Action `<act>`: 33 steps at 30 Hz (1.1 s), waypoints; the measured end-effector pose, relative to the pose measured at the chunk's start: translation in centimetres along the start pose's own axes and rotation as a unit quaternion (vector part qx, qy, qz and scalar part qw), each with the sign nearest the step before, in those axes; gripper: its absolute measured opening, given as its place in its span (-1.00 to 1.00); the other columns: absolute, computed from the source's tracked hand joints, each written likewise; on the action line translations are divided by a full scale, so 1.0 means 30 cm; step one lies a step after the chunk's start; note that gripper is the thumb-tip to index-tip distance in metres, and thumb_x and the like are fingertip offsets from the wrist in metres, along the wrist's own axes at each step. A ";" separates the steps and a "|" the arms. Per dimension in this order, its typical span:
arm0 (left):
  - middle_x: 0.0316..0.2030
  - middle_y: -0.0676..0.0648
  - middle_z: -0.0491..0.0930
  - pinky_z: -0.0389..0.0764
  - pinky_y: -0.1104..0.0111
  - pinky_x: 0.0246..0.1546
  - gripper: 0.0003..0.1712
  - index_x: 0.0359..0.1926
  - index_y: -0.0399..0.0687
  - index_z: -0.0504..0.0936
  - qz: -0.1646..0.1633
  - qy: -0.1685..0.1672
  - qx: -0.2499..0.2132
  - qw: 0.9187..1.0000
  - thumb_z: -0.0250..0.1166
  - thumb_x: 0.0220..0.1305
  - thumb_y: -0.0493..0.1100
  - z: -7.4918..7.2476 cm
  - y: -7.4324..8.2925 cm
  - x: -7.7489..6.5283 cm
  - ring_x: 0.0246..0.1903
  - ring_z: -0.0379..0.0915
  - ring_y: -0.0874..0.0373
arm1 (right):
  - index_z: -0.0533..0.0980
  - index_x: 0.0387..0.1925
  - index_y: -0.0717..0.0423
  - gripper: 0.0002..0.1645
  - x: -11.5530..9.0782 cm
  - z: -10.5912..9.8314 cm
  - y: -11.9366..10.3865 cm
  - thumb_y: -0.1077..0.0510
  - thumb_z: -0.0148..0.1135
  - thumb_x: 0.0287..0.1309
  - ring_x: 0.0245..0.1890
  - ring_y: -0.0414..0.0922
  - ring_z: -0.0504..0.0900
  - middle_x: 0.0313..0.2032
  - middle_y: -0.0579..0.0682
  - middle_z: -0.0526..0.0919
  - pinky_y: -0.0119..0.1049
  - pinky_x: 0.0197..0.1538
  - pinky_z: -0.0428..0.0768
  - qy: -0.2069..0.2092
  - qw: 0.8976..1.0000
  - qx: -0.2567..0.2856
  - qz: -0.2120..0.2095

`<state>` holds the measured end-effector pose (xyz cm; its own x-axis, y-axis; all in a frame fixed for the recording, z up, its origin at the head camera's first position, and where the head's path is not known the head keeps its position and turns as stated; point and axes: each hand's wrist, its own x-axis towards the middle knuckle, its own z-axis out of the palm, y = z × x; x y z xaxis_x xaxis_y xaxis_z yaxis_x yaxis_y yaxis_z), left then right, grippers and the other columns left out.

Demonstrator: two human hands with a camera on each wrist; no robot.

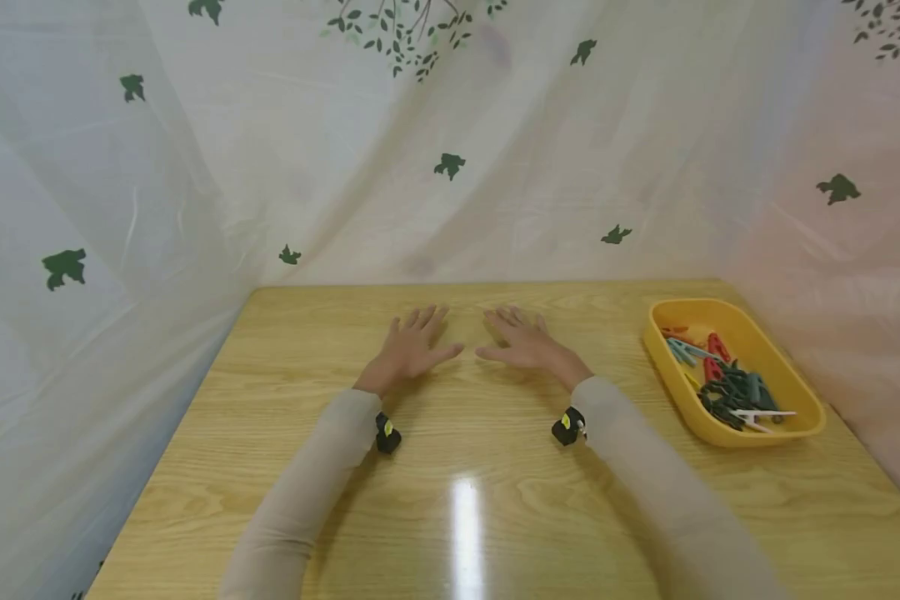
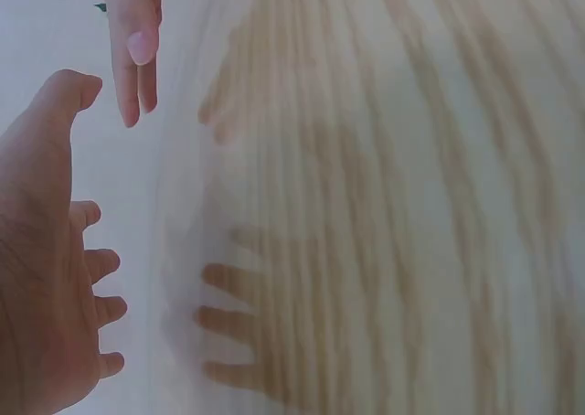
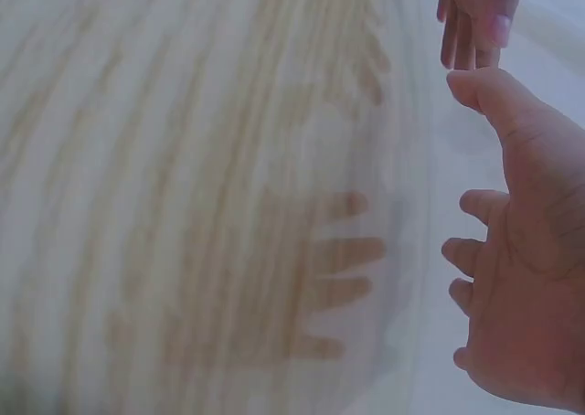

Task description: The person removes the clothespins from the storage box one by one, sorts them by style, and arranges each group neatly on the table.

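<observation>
1. Wooden tabletop (image 1: 510, 450) fills much of the frame's lower half, with a bright streak of light at bottom centre.
2. Pale sleeves (image 1: 300, 492) run up from the bottom edge, with a small black device (image 1: 387, 437) at the left wrist and another (image 1: 567, 427) at the right.
3. Yellow basket (image 1: 765, 438) stands on the tabletop at centre right, well apart from both hands, holding red, pale blue and white clips (image 1: 711, 369) and a dark green heap too tangled to tell apart.
4. Left hand (image 1: 414, 343) and right hand (image 1: 527, 342) flank the centre, fingers spread, thumbs pointing towards each other across a gap. Both wrist views show them raised above the tabletop, reflected in it.
5. Pale cloth (image 1: 375, 217) with green printed shapes (image 1: 449, 166) spans the upper frame.
</observation>
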<state>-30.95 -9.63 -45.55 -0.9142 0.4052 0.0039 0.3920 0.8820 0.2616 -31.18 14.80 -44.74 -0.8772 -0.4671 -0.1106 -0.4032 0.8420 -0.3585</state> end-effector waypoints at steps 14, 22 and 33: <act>0.44 -0.04 0.01 0.00 -0.14 0.32 0.05 0.47 0.13 -0.11 0.033 0.044 -0.178 0.983 -0.06 0.11 0.53 0.012 0.142 0.037 0.40 -0.05 -0.07 | -0.11 0.47 -0.11 0.05 -0.071 -0.206 0.014 -0.46 -0.02 0.10 0.43 0.20 -0.14 0.46 0.10 -0.04 0.42 0.26 -0.19 -0.034 0.998 -0.046 0.000; 0.44 -0.08 0.02 0.10 -0.05 0.32 0.02 0.47 0.27 -0.19 0.006 0.037 -0.359 0.932 0.12 0.14 0.39 0.050 0.262 0.055 0.40 -0.04 -0.06 | 0.01 0.44 -0.07 0.11 -0.158 -0.331 0.125 -0.49 0.09 -0.01 0.41 0.17 0.00 0.43 0.06 0.08 0.27 0.33 -0.01 -0.020 1.000 -0.022 -0.001; 0.38 -0.03 0.14 0.24 0.01 0.27 -0.06 0.43 0.42 -0.08 -0.005 0.019 -0.548 0.836 0.23 0.13 0.28 0.092 0.430 0.054 0.36 0.05 0.00 | -0.04 0.45 0.02 -0.01 -0.361 -0.490 0.388 -0.29 0.11 0.16 0.31 0.30 0.15 0.35 0.31 0.15 0.31 0.17 0.24 -0.026 0.997 0.039 0.063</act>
<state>-27.10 3.07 -44.84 -0.9275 0.3733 0.0221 0.0745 0.1266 0.9892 -30.22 33.63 -34.09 -0.9043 -0.3739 -0.2060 -0.2671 0.8720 -0.4103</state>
